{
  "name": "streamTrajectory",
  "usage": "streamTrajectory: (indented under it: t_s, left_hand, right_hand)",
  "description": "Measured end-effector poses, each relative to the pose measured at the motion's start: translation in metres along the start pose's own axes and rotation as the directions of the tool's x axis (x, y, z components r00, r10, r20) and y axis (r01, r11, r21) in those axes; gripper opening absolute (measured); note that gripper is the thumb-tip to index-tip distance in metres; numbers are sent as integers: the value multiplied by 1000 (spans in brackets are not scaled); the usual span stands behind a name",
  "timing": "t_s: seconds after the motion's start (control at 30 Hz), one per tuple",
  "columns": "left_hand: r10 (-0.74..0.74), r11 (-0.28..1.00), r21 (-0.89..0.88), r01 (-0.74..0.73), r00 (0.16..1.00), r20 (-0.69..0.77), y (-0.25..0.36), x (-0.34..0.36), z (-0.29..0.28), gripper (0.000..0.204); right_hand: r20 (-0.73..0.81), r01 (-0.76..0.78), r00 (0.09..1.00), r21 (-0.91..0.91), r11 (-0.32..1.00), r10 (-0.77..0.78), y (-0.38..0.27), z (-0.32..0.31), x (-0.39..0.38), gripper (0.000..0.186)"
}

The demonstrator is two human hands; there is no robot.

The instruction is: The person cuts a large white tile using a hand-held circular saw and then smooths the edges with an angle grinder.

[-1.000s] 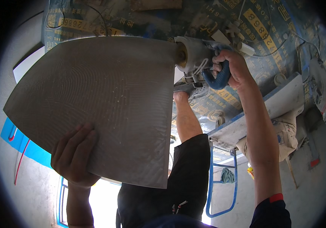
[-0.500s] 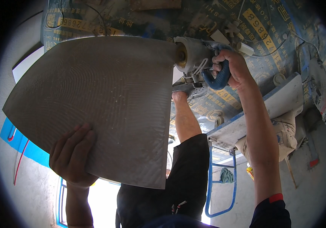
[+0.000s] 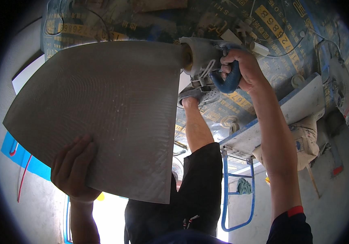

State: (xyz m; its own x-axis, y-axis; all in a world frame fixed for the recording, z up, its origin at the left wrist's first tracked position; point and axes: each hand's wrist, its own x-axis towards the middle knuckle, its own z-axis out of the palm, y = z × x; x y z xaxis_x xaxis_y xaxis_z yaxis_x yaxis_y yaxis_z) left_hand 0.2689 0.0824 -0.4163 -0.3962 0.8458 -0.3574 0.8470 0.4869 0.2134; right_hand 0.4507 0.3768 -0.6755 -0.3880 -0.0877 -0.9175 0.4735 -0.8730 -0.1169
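Note:
My left hand grips the lower left of a large grey tile, cut with a curved side and showing comb-like ridge marks. My right hand is closed round the blue loop handle of a dusty grey power tool with a brass-coloured fitting. The tool's round end meets the tile at its upper right corner, partly hidden there. Below the tool, my foot in a grey perforated shoe rests on the printed green floor covering.
A long dusty board runs along the right over a blue metal step frame. A paper sack, a fan, white offcuts and cables lie around. Red hose shows at far left.
The tile, tool and both hands have shifted a little to the left in the picture, and the tile's lower edge sits slightly lower. Both holds are the same.

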Motion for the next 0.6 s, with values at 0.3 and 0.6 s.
streamTrajectory:
  t_s: [0.3, 0.6]
  left_hand:
    - [-22, 1000, -12, 23, 1000, 16, 1, 0, -1, 34]
    - [-18, 999, -32, 18, 1000, 11, -1, -1, -1, 37]
  right_hand:
    - [-33, 10, 999, -58, 998, -12, 1, 8, -1, 8]
    - [-37, -8, 999, -25, 1000, 7, 2, 1, -3, 8]
